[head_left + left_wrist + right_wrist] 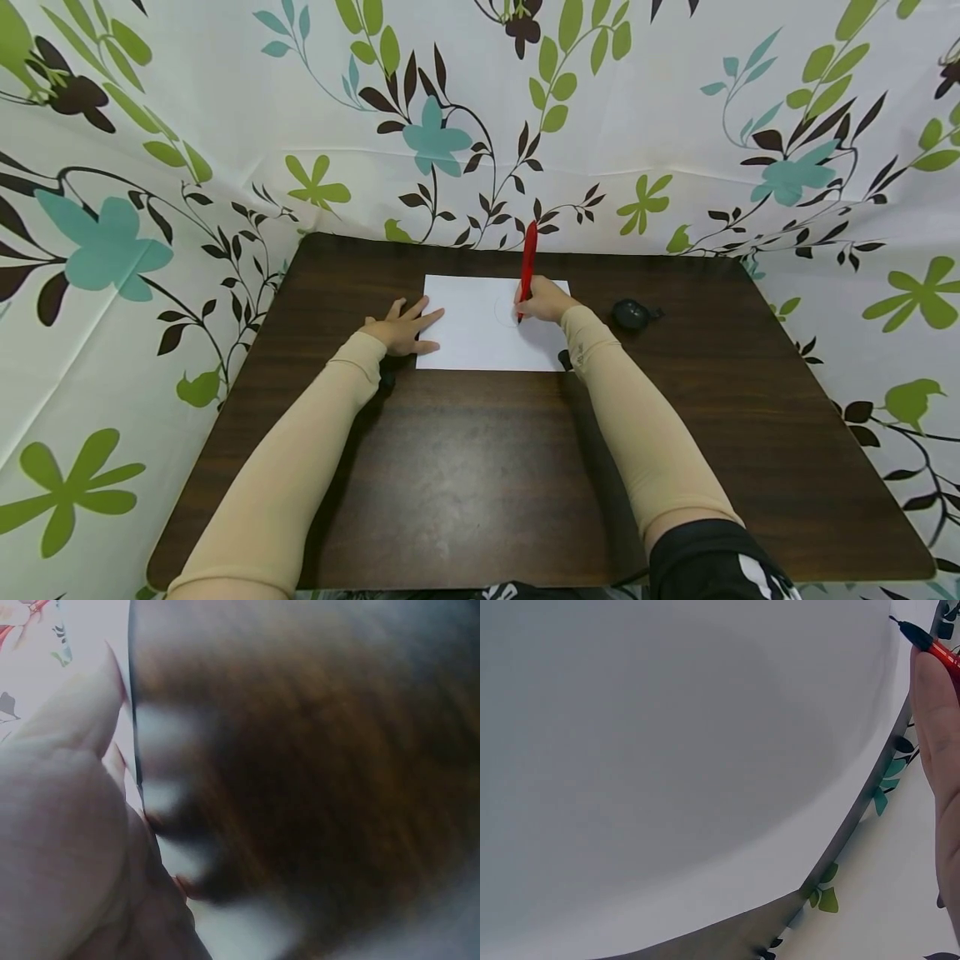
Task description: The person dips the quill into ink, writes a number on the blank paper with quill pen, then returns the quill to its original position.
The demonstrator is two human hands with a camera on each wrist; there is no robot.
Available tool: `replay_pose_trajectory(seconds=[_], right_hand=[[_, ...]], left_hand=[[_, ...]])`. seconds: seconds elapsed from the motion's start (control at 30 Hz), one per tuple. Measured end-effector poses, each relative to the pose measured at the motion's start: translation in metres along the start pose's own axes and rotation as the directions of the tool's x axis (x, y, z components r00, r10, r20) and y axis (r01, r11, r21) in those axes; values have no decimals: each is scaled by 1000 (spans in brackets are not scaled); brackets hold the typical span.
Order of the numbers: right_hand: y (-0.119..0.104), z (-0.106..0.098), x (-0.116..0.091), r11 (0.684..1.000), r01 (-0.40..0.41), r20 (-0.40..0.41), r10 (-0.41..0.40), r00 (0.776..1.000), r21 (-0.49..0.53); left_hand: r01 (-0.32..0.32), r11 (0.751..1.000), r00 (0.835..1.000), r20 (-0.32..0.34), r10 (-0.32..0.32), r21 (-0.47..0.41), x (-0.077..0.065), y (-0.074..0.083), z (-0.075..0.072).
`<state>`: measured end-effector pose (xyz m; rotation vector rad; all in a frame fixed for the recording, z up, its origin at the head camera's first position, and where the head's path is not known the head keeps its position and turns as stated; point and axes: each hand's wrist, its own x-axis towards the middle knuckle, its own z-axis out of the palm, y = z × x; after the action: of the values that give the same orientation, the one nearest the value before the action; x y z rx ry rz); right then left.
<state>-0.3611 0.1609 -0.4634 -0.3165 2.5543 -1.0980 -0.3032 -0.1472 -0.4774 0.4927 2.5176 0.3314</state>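
Observation:
A white sheet of paper [472,342] lies on the dark wooden table, with a faint curved pencil-like line near its middle right. My right hand [546,300] grips a long red pen [528,258], held nearly upright with its dark tip down at the sheet. The right wrist view shows the pen's black cone and fine point [915,634] at the top right, over the paper. On the sheet's left edge rests my left hand [401,327], its fingers spread. Its thumb and palm [60,825] fill the left side of the left wrist view.
Right of the paper sits a small round black object [632,314] with a tab on its side. The brown table [480,483] extends toward me and to both sides. Behind it and along the sides hangs a white cloth [247,100] with leaf and flower prints.

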Motion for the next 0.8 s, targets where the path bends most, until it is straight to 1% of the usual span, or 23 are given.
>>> replay_pose_trajectory(seconds=[0.23,0.4,0.6,0.8], right_hand=[[0,-1,0,1000,-2,2,2,1000,0],[1,0,1,999,-3,-1,3,1000,-33],[-2,-1,2,995,5,0,-5,1000,-101],[-2,-1,2,994,7,-1,-7,1000,-111]], left_hand=[[0,1000,1000,0,0,0,-1,1,0],[0,1000,1000,6,0,-13,0,1,0],[6,1000,1000,8,-6,-22,0,0,0],[12,1000,1000,8,-12,-27,6,-4,4]])
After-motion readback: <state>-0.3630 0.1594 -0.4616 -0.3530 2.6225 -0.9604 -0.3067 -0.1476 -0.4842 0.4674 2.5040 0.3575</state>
